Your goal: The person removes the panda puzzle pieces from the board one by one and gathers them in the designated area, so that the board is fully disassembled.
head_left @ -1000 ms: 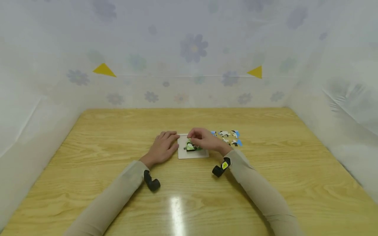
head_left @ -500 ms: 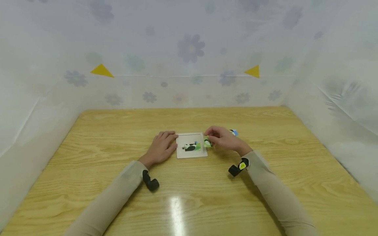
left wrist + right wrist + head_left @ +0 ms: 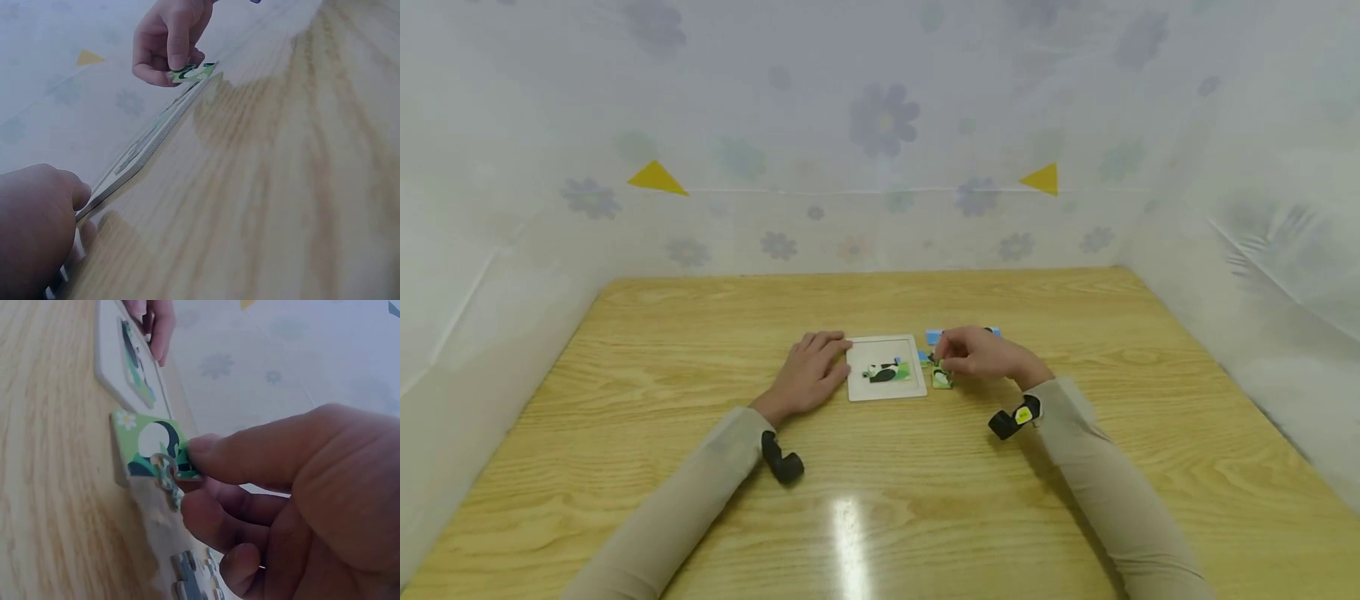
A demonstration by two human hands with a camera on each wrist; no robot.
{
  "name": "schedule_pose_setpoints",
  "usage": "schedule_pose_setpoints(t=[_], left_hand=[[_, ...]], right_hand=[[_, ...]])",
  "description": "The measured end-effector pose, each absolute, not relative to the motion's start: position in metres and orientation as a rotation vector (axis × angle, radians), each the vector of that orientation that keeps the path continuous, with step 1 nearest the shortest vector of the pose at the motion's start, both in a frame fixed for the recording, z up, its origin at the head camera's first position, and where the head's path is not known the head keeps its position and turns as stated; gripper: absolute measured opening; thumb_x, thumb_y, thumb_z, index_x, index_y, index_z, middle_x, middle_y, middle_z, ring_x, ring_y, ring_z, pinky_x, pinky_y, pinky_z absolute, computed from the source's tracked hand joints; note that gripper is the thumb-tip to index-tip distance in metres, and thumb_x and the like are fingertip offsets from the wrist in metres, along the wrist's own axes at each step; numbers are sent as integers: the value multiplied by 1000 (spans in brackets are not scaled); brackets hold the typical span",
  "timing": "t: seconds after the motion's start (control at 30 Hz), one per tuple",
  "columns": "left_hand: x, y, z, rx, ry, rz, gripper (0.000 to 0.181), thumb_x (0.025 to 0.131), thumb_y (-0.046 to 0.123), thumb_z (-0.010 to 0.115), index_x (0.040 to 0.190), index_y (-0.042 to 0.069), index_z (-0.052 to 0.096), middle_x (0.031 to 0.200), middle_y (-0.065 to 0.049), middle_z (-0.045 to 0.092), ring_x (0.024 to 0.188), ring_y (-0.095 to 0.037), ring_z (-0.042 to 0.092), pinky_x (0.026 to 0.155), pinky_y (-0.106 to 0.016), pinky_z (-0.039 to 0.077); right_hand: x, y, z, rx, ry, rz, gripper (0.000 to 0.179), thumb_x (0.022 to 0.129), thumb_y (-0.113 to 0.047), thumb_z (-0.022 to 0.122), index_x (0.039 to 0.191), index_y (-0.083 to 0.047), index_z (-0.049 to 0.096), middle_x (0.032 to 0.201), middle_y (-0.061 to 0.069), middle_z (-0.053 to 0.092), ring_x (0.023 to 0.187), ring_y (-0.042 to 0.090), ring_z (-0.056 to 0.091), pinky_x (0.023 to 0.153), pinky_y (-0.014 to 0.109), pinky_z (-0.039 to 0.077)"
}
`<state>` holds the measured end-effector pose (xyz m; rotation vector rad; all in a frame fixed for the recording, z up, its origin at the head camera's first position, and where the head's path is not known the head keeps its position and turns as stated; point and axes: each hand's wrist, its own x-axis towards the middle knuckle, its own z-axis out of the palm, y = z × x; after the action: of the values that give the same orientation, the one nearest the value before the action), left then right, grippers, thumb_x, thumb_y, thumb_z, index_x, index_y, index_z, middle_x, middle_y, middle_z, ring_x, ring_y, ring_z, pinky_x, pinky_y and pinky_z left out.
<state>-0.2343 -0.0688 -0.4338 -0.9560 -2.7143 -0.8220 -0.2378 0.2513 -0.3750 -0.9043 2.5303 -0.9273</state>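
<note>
My left hand point(image 3: 811, 373) rests at the left edge of a white puzzle tray point(image 3: 859, 393), fingers extended and fingertips on its rim. Inside the tray lies a small joined patch of puzzle pieces point(image 3: 886, 372) with a black, white and green picture. Right of the tray, my right hand point(image 3: 985, 357) pinches a green puzzle piece point(image 3: 147, 440) between thumb and forefinger, its other fingers curled. The piece bears a white flower in one corner and black and white shapes. In the right wrist view it is held tilted, close over the table.
Loose blue puzzle pieces point(image 3: 933, 337) lie behind and under my right hand, which partly hides them. More pieces point(image 3: 195, 575) show below the fingers in the right wrist view. A wooden table point(image 3: 737, 317) spreads around, with a flowered white sheet point(image 3: 880, 225) behind.
My right hand has moved from over the tray to the right of it, carrying the green puzzle piece out and lower among the loose pieces. The left hand has stayed on the tray's edge.
</note>
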Motion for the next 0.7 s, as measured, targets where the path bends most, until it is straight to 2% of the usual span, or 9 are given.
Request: schedule_pose_setpoints(t=[0.3,0.7], left_hand=[[-233,-69,-431,-949,-2720,-831,42,98,26,51,135,5,54,143,-17,45,129,-36,40,102,-55,33],[-234,-69,-433,-950,-2728,-819,43,98,27,51,136,6,53,143,-17,45,130,-35,39,103,-55,32]], right_hand=[[-240,247,-385,-871,2628,-873,6,90,-5,63,90,-6,57,76,0,59,66,12,51,64,26,44],[-239,245,-391,-853,2723,-835,17,85,-8,72,84,-9,55,75,0,54,66,12,49,63,27,43]])
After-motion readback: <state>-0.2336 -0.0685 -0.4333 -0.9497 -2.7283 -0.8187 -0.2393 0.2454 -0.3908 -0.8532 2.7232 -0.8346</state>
